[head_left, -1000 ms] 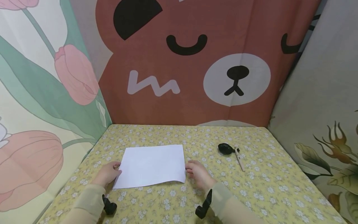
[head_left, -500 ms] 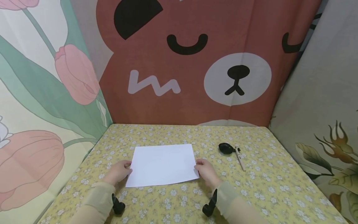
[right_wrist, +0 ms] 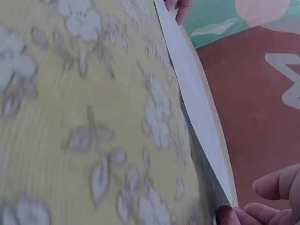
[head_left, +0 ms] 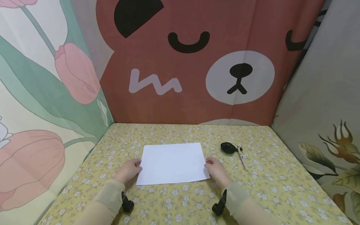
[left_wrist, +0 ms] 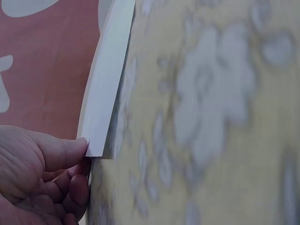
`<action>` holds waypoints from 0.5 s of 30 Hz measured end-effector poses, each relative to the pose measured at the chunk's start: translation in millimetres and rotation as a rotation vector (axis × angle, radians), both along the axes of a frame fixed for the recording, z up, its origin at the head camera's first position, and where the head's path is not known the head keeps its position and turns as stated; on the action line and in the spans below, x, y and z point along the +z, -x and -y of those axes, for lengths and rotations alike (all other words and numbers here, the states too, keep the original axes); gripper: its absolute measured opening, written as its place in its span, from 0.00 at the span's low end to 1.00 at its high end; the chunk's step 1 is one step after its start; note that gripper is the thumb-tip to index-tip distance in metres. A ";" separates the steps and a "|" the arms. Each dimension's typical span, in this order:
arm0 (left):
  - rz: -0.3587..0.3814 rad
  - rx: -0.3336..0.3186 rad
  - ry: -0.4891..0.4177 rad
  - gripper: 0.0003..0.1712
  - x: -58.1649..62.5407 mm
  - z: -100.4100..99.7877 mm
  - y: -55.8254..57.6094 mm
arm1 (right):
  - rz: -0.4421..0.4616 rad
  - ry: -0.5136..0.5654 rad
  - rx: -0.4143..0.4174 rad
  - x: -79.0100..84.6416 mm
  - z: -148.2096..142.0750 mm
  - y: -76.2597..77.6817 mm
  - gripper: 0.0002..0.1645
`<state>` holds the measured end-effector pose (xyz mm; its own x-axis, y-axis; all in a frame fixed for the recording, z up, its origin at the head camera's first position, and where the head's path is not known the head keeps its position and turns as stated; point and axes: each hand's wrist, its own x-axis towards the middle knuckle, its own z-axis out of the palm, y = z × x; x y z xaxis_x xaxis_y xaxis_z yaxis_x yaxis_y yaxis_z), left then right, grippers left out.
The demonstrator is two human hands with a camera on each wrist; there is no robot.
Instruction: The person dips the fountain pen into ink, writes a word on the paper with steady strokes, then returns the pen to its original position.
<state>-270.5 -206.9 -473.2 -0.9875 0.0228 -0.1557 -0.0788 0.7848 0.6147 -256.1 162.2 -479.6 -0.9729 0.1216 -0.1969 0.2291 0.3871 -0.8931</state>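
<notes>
A blank white sheet of paper [head_left: 172, 164] lies lengthwise across the yellow floral cloth, close to its surface. My left hand [head_left: 129, 170] pinches its left edge, with the thumb [left_wrist: 65, 152] at the near corner and the other fingers curled beneath in the left wrist view. At the opposite short edge, my right hand [head_left: 217, 172] grips the sheet between fingers and thumb. The right wrist view shows fingertips [right_wrist: 227, 214] right at the paper's near corner, partly cut off by the frame. A thin shadow runs under the sheet's near edge.
Right of the sheet, a glossy black rounded object [head_left: 228, 148] with a short stem touches a beige pen [head_left: 242, 158]. The floral cloth [head_left: 174, 206] covers the table. A brown bear-print curtain [head_left: 157, 109] stands behind, with patterned curtains along both sides.
Both hands have moved right together, and the paper has slid right with them toward the pen. Its near edge, wavy at the right before, now lies straighter. The black object and pen have stayed put.
</notes>
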 end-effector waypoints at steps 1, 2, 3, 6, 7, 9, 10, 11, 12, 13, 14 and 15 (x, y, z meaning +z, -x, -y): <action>0.006 0.002 -0.017 0.26 -0.2 -2.7 1.1 | -0.003 -0.007 0.002 0.6 -2.4 -0.1 0.27; 0.017 0.009 -0.039 0.26 -0.1 -5.6 2.0 | -0.006 -0.019 0.003 1.0 -4.7 -0.5 0.27; 0.020 0.006 -0.051 0.27 -0.3 -8.1 3.1 | -0.005 -0.027 -0.002 1.4 -6.8 -0.9 0.27; 0.014 -0.001 -0.055 0.27 -1.9 -14.6 6.4 | -0.013 -0.042 -0.005 3.0 -12.2 -2.7 0.28; 0.015 -0.003 -0.061 0.27 -2.5 -16.5 7.3 | -0.015 -0.044 -0.005 3.6 -13.9 -3.5 0.28; 0.003 -0.024 -0.056 0.28 -3.7 -19.7 8.7 | -0.023 -0.055 -0.002 5.3 -17.0 -4.9 0.29; -0.001 -0.032 -0.061 0.28 -4.0 -21.4 9.2 | -0.025 -0.059 0.001 6.0 -18.6 -5.6 0.29; -0.002 -0.040 -0.067 0.28 -3.7 -23.3 9.5 | -0.027 -0.062 0.004 6.6 -20.2 -6.2 0.29; -0.007 -0.050 -0.071 0.28 -3.7 -25.1 9.6 | -0.027 -0.070 0.005 6.9 -21.8 -6.8 0.29; -0.013 -0.063 -0.075 0.28 -3.8 -26.9 10.0 | -0.026 -0.078 0.007 7.3 -23.3 -7.5 0.29; -0.018 -0.075 -0.075 0.28 -3.9 -28.8 10.5 | -0.027 -0.082 0.011 7.5 -24.9 -7.9 0.29; -0.021 -0.087 -0.076 0.28 -3.8 -30.8 10.7 | -0.027 -0.083 0.013 7.2 -26.5 -8.2 0.29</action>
